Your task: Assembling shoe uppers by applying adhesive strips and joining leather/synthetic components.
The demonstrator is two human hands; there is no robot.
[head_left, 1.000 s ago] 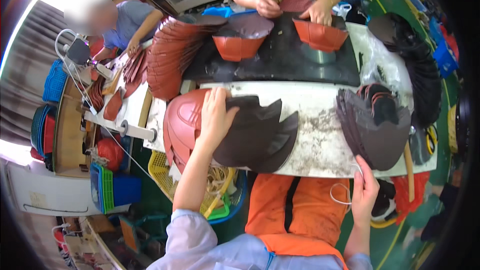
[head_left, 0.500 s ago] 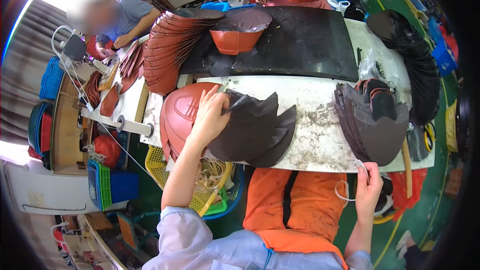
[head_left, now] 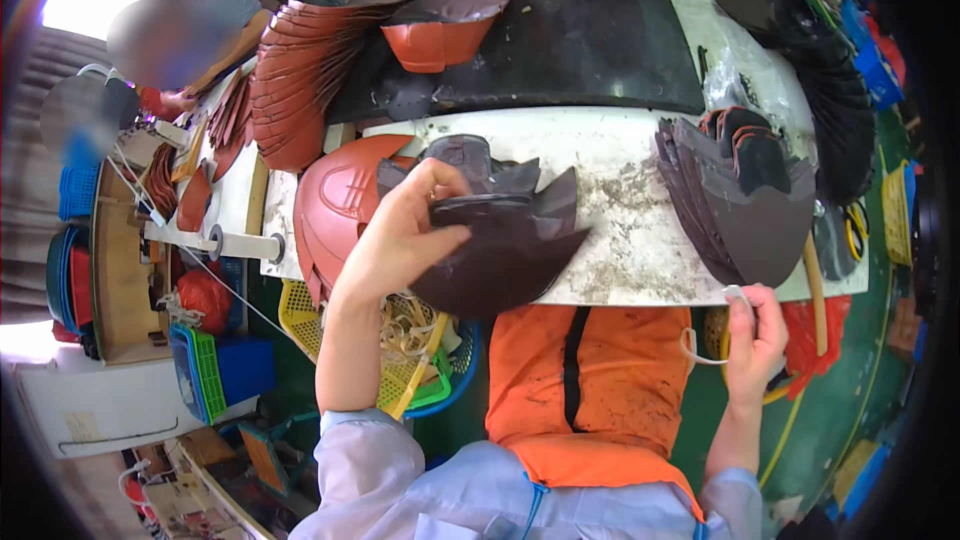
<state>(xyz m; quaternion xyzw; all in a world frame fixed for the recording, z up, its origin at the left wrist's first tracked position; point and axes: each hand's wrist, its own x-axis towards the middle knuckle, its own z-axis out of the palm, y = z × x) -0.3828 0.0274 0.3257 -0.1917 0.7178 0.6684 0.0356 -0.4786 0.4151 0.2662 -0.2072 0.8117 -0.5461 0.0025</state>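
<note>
At the near left of the table, my left hand pinches the edge of a dark brown shoe-upper piece between thumb and fingers, lifting it tilted above others like it. Just left of that hand lies a stack of reddish-brown upper pieces. My right hand, at the table's front edge, has its fingers closed on a thin white strip that hangs in a loop. Close beyond the right hand lies a fanned stack of dark upper pieces with small red-edged pieces on it.
A black board covers the table's far half, bearing a reddish-brown upper. Fanned stacks stand at left and far right. Yellow-handled scissors lie at right. Below the table's left is a yellow basket. Other people sit across and at left.
My left hand has taken hold of a dark upper piece and turned it toward me. My right hand, still with the white strip, has shifted slightly right. The far person's upper has left view.
</note>
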